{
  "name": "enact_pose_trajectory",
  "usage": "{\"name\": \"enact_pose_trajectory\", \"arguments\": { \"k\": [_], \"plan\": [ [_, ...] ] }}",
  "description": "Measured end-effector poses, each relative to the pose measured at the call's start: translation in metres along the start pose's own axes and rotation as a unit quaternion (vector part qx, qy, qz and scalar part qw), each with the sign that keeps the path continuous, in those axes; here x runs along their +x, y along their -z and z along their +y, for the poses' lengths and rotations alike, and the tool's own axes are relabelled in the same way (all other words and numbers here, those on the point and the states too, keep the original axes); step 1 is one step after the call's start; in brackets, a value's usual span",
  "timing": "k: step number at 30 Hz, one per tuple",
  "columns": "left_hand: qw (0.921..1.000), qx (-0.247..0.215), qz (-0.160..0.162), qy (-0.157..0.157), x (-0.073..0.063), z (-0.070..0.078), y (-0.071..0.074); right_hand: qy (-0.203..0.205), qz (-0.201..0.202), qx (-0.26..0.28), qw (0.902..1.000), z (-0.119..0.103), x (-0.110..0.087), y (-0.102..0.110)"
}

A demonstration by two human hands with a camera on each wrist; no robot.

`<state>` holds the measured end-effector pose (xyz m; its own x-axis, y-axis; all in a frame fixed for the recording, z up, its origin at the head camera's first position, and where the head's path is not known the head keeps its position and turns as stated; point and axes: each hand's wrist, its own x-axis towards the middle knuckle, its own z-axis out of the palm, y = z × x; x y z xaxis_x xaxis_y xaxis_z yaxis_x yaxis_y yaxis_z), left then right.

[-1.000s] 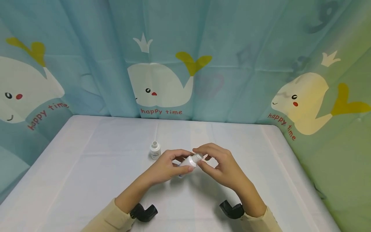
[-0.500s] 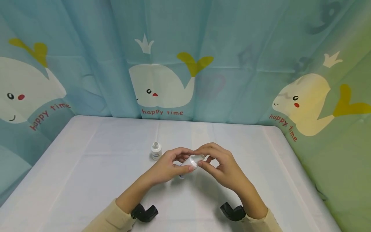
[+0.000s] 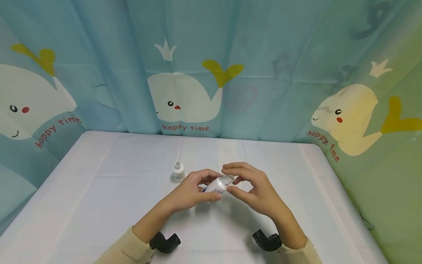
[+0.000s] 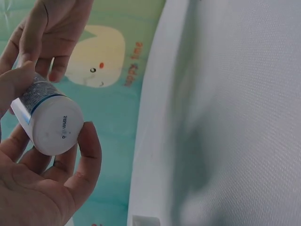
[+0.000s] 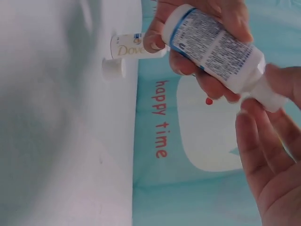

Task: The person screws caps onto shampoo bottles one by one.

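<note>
My left hand (image 3: 194,190) grips a small white bottle (image 3: 214,186) by its body, tilted with the top up to the right. Blue-edged fine print (image 5: 214,42) covers its label, and its round base (image 4: 57,126) faces the left wrist camera. At the bottle's top, the thumb and fingers of my right hand (image 3: 255,187) lie on either side of the pale cap (image 5: 267,95). A second white bottle (image 3: 178,174) stands upright with its neck uncovered, just beyond my left hand; in the right wrist view it reads "Dove".
A loose white cap (image 5: 113,69) sits on the table by the standing bottle. The white-covered table (image 3: 99,198) ends at a blue-green curtain (image 3: 263,110) with whale prints. Black wrist mounts (image 3: 165,242) stick out from both cuffs.
The held bottle has turned slightly, so print now shows above my left thumb. My right fingers have lifted and spread a little around the cap. The standing bottle stays in place.
</note>
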<state>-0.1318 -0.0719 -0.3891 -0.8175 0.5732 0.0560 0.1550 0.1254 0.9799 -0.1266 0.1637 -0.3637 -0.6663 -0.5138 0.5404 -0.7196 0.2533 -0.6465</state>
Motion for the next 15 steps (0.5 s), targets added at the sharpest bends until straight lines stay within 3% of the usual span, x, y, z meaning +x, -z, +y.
{"name": "enact_pose_trajectory", "arguments": {
  "k": [5,15],
  "plan": [
    [1.0,0.004,0.002,-0.001,0.0009,-0.0007,0.0005,0.017,-0.006,0.008,0.9998,0.0003,0.0001,0.0021],
    [0.9998,0.014,0.009,-0.005,0.0008,0.0009,0.0002,0.002,-0.008,0.001,1.0,0.0039,-0.0011,0.0038]
  ]
}}
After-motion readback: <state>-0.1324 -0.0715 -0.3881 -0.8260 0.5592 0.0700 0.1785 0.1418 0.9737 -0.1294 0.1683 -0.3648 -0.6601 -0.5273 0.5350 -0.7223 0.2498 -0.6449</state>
